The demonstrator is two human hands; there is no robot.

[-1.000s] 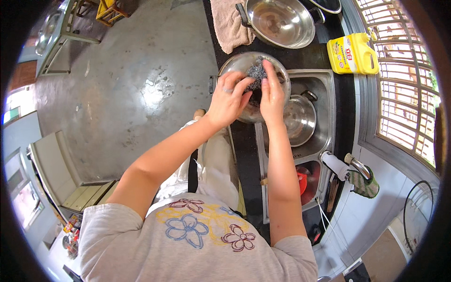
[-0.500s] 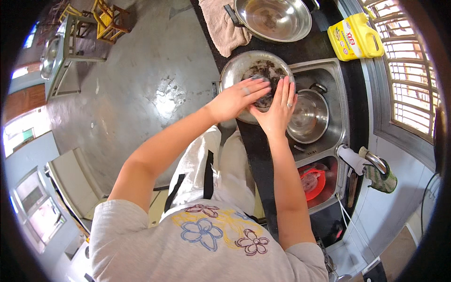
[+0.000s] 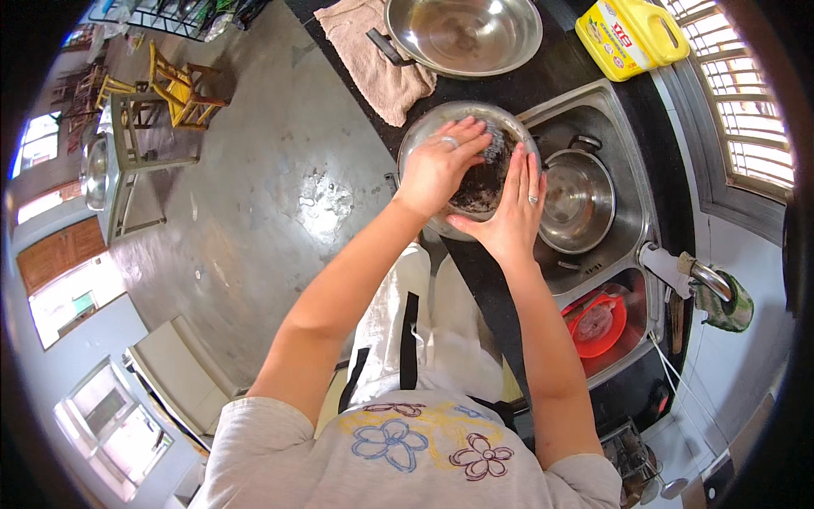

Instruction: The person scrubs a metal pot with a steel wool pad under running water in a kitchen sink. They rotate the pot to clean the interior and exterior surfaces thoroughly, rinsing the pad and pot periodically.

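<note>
A round steel bowl point(image 3: 421, 129) with a dark, dirty inside is tilted over the black counter edge beside the sink. My left hand point(image 3: 434, 168) reaches into it and presses a grey metal scrubber point(image 3: 493, 141) against the inner wall. My right hand point(image 3: 511, 214) lies flat against the bowl's near right side with its fingers stretched up along the rim, steadying the bowl. Both hands wear a ring.
A steel pot point(image 3: 578, 200) sits in the sink point(image 3: 629, 144), with a tap point(image 3: 702, 276) to the right. A large steel bowl point(image 3: 463, 34), a beige cloth point(image 3: 371, 53) and a yellow jug point(image 3: 632, 32) stand on the counter. A red lid point(image 3: 595, 323) lies lower down. Yellow chairs point(image 3: 176, 85) are across the floor.
My left hand has shifted the scrubber a little inside the bowl. My right hand has slid from the bowl's far rim down its near side. The view has tilted.
</note>
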